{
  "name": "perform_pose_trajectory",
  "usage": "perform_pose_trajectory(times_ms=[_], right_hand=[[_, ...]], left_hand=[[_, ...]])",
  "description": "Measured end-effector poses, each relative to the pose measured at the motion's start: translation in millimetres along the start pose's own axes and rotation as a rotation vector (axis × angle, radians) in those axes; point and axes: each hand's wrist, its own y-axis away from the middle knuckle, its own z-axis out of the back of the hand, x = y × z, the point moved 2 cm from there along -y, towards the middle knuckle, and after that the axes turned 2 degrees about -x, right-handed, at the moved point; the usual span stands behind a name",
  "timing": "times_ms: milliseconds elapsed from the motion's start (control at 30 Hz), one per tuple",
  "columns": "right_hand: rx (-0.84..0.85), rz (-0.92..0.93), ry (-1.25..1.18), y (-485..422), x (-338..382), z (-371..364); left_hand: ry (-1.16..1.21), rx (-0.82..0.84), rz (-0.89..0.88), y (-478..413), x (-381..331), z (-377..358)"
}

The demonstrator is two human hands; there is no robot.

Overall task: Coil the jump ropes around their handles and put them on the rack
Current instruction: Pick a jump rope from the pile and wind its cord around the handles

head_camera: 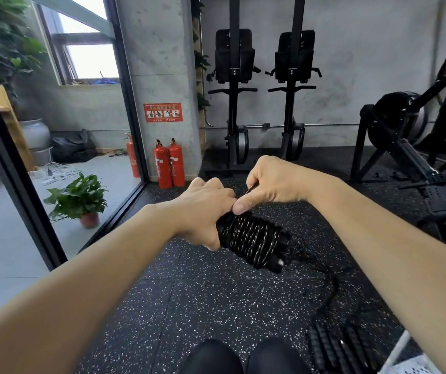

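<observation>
A black jump rope is wound in many turns around its handles, forming a thick bundle (254,240) held above the speckled floor. My left hand (203,209) grips the bundle's far end, fingers curled round it. My right hand (267,182) pinches a thin black strand of the rope just above the bundle, thumb pressing down beside my left hand. More black jump ropes (332,344) with ribbed handles lie on the floor at the lower right, one loose cord (329,287) trailing up toward the bundle. No rack for the ropes is visible.
Two upright rowing machines (234,103) stand against the far wall, a third rower (405,136) on the right. Red fire extinguishers (169,163) stand by a concrete pillar. A glass partition (54,184) with a potted plant (81,201) runs along the left. My knees (243,357) show at the bottom.
</observation>
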Motion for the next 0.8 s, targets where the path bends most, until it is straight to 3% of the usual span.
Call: perform_pose_trajectory(times_ms=[200,400,533,733,800], right_hand=[[-0.117,0.085,-0.019,-2.5,-5.1,-7.2],[-0.123,0.072,-0.420,-6.6,-27.3,-22.8],[-0.176,0.098,-0.566,-6.2,-33.9,-30.5],[-0.388,0.191,-0.745,-7.0,-37.7,-41.7],[-0.346,0.292,-0.834,-11.1,-50.9,-54.0]], left_hand=[[0.138,0.057,0.040,5.4,3.0,3.6],[0.527,0.027,0.046,7.9,1.8,2.4],[0.575,-0.033,0.003,7.2,-11.6,6.3],[0.680,-0.119,0.055,2.2,-11.0,6.6],[0.749,-0.168,0.105,2.6,-9.3,3.5]])
